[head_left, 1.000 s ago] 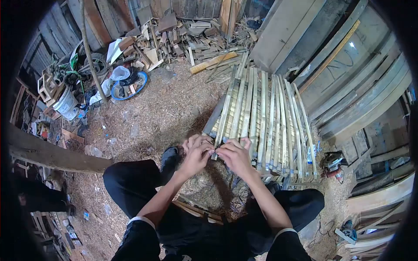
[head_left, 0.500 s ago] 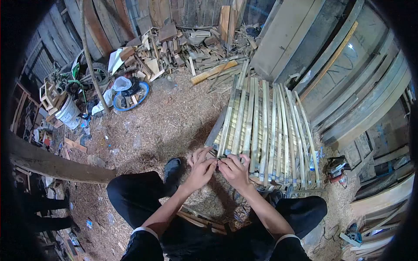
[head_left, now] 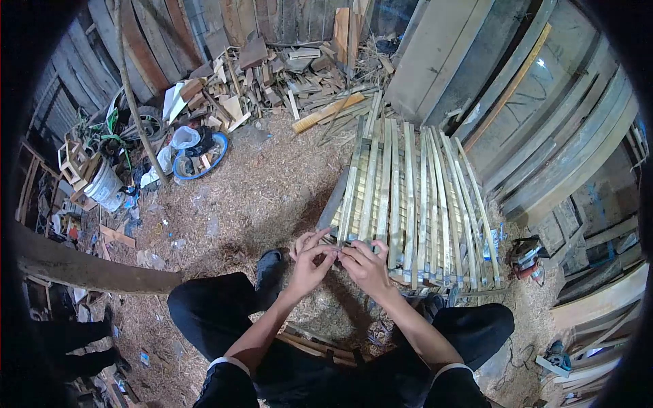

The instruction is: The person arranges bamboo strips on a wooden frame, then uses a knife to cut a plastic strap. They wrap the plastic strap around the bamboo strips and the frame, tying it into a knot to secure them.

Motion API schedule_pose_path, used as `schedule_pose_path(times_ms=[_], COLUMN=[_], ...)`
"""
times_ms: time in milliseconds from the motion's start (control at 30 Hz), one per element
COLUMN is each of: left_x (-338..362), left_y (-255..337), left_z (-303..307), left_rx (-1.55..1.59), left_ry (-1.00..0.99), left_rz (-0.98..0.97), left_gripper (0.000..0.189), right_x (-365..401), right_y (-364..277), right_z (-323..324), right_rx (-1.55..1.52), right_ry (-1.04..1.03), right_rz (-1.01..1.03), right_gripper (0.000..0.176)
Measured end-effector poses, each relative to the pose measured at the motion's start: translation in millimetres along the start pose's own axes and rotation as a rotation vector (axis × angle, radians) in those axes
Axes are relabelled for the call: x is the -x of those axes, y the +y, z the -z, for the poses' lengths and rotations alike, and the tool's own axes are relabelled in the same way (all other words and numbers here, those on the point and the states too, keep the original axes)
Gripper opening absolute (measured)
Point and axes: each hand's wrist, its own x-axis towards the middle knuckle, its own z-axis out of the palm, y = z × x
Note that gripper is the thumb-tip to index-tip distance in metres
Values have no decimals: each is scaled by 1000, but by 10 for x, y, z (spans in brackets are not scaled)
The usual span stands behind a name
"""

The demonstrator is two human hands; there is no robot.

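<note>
My left hand (head_left: 312, 264) and my right hand (head_left: 365, 266) meet close together at the near left end of a rack of pale wooden slats (head_left: 386, 194). Thumb and forefinger of each hand are pinched. Whatever sits between the fingertips is too small and hidden to name. The outer fingers of my left hand spread over the dark edge of the rack, and those of my right hand lie over the slat ends. The long slats run away from me, side by side, over a layer of narrower crosswise strips.
Wood offcuts (head_left: 272, 75) are heaped against the back wall. A blue basin (head_left: 219, 163) and a white bucket (head_left: 107, 189) stand left. A curved beam (head_left: 95, 267) reaches in from the left. Boards (head_left: 442, 61) lean at right, near a red power tool (head_left: 527, 262). Another person's legs (head_left: 71, 336) show lower left.
My left thumb and forefinger have bent into a rounder pinch. My right hand has barely moved. The whole view has shifted slightly.
</note>
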Motion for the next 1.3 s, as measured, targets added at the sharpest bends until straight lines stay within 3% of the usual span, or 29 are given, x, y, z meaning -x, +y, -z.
schedule_pose_path(times_ms=[367,567,933,1100,1200,1300], left_x=[36,112,156,291,304,249], left_y=[-94,-52,-243,-368,-385,-361], left_z=[-11,-30,158,453,419,492], left_rx=[94,111,-177,-375,-444,-357], left_ry=[-2,74,228,183,191,123], left_rz=[-18,-16,89,189,256,319], left_gripper=[14,9,16,20,24,30], right_x=[-29,-62,-27,29,21,43], right_y=[19,38,112,221,153,183], right_z=[25,146,321,376,364,360], right_rx=[-181,-459,-344,-265,-209,-258], right_ry=[-53,-108,-226,-269,-232,-209], right_rz=[-102,-341,-465,-581,-549,-564], right_gripper=[9,10,11,14,13,12])
